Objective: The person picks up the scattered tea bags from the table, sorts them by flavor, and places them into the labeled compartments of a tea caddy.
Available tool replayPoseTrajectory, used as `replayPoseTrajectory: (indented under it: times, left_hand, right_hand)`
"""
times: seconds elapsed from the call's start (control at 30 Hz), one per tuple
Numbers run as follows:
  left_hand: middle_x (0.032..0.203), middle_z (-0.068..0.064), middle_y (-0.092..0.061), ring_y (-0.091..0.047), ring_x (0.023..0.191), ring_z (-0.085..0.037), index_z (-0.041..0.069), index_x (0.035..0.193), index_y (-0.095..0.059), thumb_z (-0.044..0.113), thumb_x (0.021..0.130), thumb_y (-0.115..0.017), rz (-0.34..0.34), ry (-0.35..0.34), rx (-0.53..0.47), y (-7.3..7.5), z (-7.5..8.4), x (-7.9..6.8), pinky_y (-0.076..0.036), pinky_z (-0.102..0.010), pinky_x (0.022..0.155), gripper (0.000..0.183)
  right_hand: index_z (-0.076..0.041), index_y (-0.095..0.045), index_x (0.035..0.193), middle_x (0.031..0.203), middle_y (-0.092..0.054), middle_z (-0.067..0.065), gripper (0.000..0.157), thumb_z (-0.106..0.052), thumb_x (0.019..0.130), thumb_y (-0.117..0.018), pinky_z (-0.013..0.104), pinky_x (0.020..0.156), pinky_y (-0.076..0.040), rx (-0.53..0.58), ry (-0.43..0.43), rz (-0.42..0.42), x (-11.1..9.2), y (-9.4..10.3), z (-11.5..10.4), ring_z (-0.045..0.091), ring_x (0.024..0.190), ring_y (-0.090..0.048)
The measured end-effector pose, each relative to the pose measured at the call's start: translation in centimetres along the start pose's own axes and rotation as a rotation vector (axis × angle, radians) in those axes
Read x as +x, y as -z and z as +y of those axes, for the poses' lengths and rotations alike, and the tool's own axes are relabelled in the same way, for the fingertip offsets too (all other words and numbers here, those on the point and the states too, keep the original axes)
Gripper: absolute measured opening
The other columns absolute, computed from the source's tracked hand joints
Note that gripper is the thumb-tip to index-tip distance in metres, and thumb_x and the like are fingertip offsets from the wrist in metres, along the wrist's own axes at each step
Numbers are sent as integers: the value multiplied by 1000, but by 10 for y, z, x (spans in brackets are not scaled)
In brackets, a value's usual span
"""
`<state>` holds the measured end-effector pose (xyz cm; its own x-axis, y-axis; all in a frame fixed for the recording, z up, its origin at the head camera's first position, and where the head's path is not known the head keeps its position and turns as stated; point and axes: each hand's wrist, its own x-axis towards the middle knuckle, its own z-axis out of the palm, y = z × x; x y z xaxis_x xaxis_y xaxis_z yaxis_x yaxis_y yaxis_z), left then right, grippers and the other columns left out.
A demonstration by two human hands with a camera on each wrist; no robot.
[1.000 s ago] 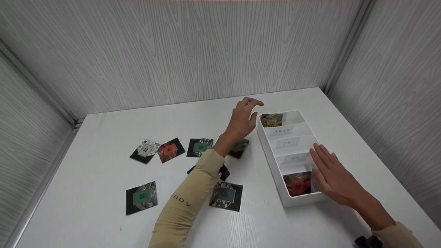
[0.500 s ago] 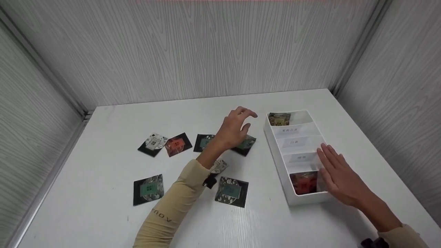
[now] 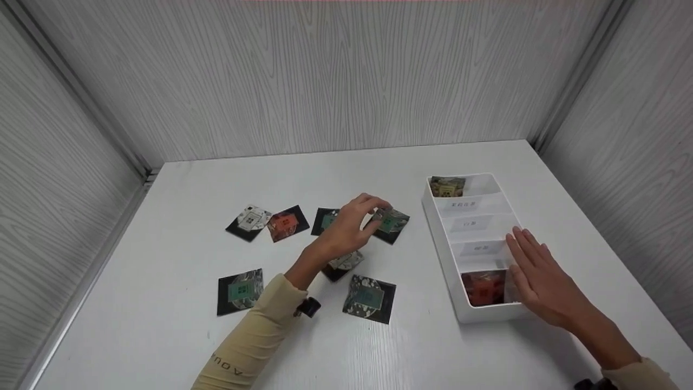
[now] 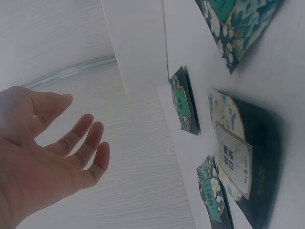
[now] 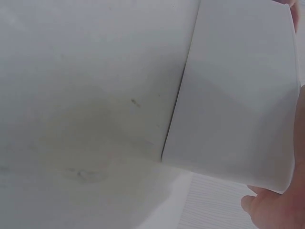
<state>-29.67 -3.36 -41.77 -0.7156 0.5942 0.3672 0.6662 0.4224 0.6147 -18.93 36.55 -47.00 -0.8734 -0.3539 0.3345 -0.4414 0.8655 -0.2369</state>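
Observation:
My left hand hovers with loosely bent fingers beside a green-labelled tea sachet. In the left wrist view nothing lies between the thumb and fingers of that hand; a green sachet and a white-labelled one lie apart from it. My right hand rests with straight fingers along the right rim of a white compartment box. Yellow sachets sit in its far compartment, red ones in the near one. The right wrist view shows the box wall with the thumb at one end.
Around the left arm lie a white sachet, a red sachet, a left green sachet and a teal sachet. Another green sachet is partly hidden by the hand. Printed labels mark the box's middle compartments.
My left hand has moved away from the far end of the box, leftward and down to the green sachet. The right hand stays on the box rim. The head view has shifted slightly.

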Motion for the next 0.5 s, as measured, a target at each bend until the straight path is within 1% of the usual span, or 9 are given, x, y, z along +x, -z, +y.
replayPoseTrajectory:
  times: [0.2,0.3,0.4,0.5]
  left_hand:
    - [134,-15,-58,-57,121,-31,5,136,-60,4,102,-61,-40,37,13,2,-5,-21,-49,-44,100,34]
    - [134,-15,-59,-57,121,-31,6,136,-60,6,102,-62,-57,63,8,4,-8,-33,-49,-46,98,34]
    - [134,-14,-59,-57,121,-31,5,137,-59,8,103,-62,-67,76,-41,7,-10,-44,-49,-47,98,35]
    - [135,-16,-59,-58,120,-33,3,137,-58,8,103,-61,-57,66,-108,10,-12,-54,-48,-52,99,35]
  right_hand:
    - [0,-27,161,167,-23,22,59,-21,108,-45,32,124,1,9,-3,3,-1,0,1,32,156,-13]
    - [0,-27,160,166,-23,22,59,-21,108,-46,31,124,1,17,2,5,0,0,1,32,156,-13]
    - [0,-27,161,167,-22,22,59,-21,109,-45,30,123,1,20,7,3,0,0,1,31,157,-12]
    - [0,-27,161,167,-22,21,59,-21,109,-45,30,123,1,16,15,4,1,-1,1,29,157,-11]
